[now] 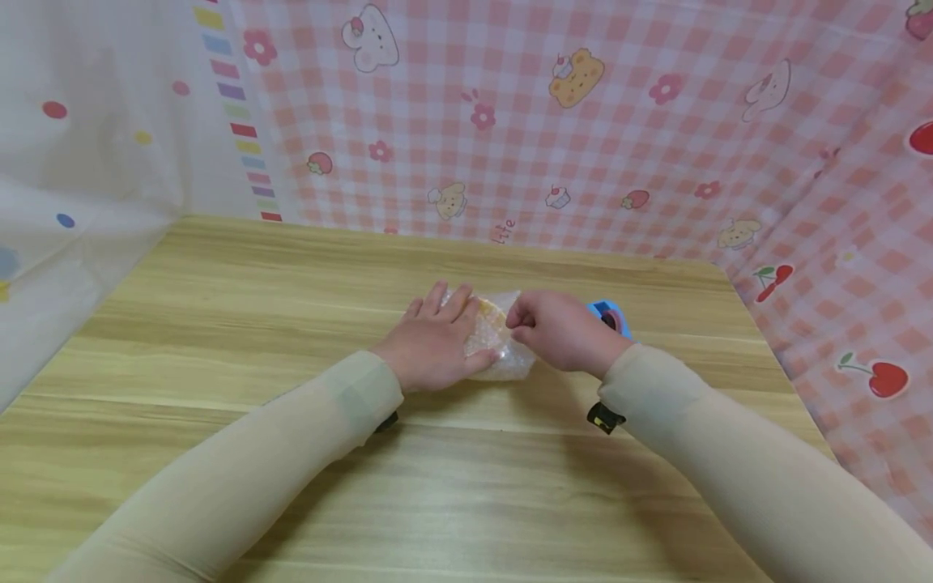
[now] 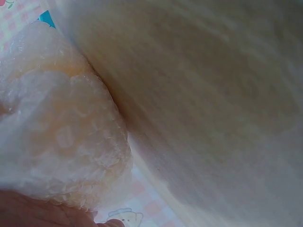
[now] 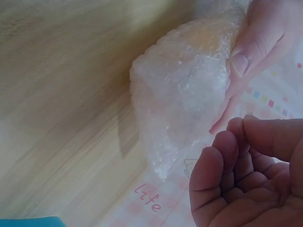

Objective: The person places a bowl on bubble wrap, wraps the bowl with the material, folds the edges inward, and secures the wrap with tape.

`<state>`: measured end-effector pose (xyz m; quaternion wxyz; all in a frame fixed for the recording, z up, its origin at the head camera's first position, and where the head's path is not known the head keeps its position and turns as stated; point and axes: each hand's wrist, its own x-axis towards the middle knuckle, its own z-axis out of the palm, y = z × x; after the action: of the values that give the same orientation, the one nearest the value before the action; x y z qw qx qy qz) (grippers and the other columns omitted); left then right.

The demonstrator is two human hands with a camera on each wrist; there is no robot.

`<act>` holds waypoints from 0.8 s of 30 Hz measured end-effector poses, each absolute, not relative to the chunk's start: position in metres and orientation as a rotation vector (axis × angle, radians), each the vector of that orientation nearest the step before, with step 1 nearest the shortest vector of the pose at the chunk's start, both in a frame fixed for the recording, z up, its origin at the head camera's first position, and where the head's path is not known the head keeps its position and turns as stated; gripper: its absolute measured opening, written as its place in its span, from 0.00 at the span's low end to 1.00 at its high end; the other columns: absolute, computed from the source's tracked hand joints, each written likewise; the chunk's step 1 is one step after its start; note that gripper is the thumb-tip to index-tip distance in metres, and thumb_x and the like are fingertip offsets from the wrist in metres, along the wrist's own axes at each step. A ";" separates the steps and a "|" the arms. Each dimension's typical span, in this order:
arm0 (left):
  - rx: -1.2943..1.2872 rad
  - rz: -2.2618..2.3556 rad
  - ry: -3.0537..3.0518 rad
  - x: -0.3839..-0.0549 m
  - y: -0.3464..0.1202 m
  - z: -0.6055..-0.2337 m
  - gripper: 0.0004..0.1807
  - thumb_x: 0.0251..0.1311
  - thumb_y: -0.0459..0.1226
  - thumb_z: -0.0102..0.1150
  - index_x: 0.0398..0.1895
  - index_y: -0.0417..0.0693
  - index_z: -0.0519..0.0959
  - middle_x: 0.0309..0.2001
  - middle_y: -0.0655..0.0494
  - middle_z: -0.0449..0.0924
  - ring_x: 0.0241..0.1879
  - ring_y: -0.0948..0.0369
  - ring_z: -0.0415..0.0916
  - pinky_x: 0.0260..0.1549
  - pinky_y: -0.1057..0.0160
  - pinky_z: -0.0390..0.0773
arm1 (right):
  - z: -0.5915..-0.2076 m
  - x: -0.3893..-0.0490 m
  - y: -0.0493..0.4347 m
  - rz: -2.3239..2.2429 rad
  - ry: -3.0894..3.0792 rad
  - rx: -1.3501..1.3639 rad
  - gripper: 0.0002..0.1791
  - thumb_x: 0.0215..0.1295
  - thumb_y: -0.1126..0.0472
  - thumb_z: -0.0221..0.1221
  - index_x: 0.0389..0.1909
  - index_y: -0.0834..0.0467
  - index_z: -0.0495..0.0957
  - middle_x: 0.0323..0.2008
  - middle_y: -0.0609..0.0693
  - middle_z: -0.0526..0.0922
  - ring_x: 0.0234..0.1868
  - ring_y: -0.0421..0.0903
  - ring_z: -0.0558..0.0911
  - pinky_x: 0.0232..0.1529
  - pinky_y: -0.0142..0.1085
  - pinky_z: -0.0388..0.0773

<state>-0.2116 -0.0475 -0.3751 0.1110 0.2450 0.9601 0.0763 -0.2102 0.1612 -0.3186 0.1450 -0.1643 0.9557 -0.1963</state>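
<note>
A bundle of clear bubble wrap lies on the table, with something orange-yellow showing blurrily through it. My left hand rests on its left part, fingers spread and fairly straight. In the right wrist view, the left thumb lies against the wrap. At the bundle's right end is my right hand, its fingers curled and the thumb tip meeting the index fingertip. Nothing can be made out between these tips, which look apart from the wrap. Partly behind the right hand sits a blue object with a dark, pinkish round part.
The wood-grain table spreads around the bundle. A pink checked cloth with cartoon prints hangs along the back and right. At the left hangs a white dotted sheet. Both wrists carry dark straps.
</note>
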 end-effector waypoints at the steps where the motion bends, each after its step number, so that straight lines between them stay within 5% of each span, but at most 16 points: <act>1: 0.720 0.224 2.821 -0.212 -0.048 -0.375 0.53 0.72 0.74 0.30 0.88 0.50 0.43 0.88 0.53 0.30 0.86 0.44 0.25 0.82 0.37 0.43 | -0.318 -0.211 0.160 -0.555 2.749 -0.476 0.07 0.77 0.62 0.60 0.48 0.59 0.83 0.44 0.53 0.88 0.44 0.48 0.83 0.53 0.45 0.82; 24: 0.718 0.219 2.808 -0.209 -0.048 -0.372 0.53 0.73 0.73 0.28 0.87 0.49 0.42 0.88 0.52 0.30 0.86 0.43 0.23 0.82 0.37 0.42 | -0.314 -0.216 0.148 -0.577 2.652 -0.607 0.06 0.78 0.63 0.59 0.46 0.56 0.83 0.43 0.50 0.88 0.43 0.46 0.83 0.52 0.44 0.82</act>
<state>-0.2087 -0.0485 -0.3718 0.1170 0.2454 0.9594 0.0750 -0.2160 0.1483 -0.3140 0.1794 -0.2147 0.9381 -0.2040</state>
